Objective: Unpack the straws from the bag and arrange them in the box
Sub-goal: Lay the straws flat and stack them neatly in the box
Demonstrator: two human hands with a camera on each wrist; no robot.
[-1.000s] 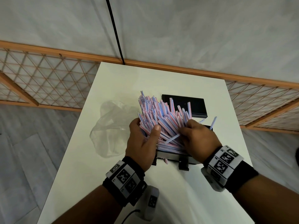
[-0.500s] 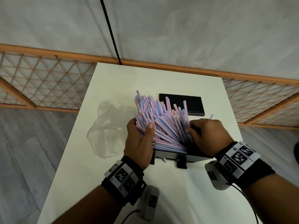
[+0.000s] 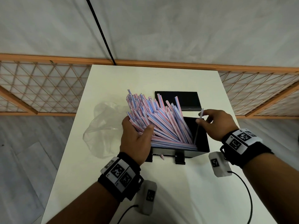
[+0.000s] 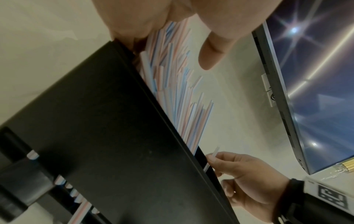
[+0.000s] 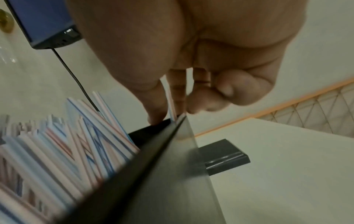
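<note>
A thick bundle of pink, blue and white striped straws (image 3: 155,120) leans to the left out of an open black box (image 3: 200,149) at mid-table. My left hand (image 3: 137,135) grips the bundle's left side, thumb across the top of it. My right hand (image 3: 215,123) pinches a single straw (image 3: 198,128) between thumb and forefinger, holding it nearly upright in the box's free right part. The left wrist view shows the box's black wall (image 4: 107,124) with the straws (image 4: 172,84) fanned behind it. The right wrist view shows the pinched straw (image 5: 171,104) at the box's rim (image 5: 153,147).
A crumpled clear plastic bag (image 3: 103,128) lies left of the box. The box's black lid (image 3: 177,99) lies flat behind it. The white table (image 3: 178,191) stands against a wall, with orange lattice panels (image 3: 42,88) on either side. Wrist camera cables trail near the front edge.
My right hand has come off the bundle and moved right, now pinching one straw upright in the box. The bundle has tipped further left under my left hand.
</note>
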